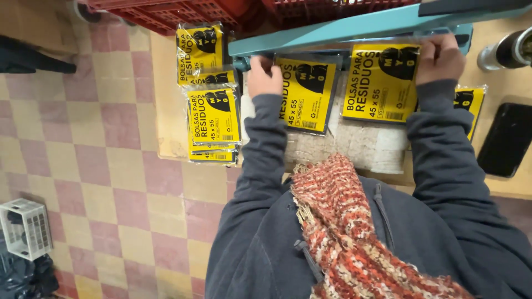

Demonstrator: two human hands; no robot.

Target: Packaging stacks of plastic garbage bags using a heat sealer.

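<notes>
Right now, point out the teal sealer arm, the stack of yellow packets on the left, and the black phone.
teal sealer arm [354, 29], head view, middle of the bar.
stack of yellow packets [213, 116], head view, top packet's label.
black phone [507, 138], head view, screen centre.

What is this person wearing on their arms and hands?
Both arms are in long dark blue-grey sleeves with ribbed cuffs, part of a hooded top with drawcords. The left hand and right hand are bare: no gloves, and no rings or watch that I can make out.
</notes>
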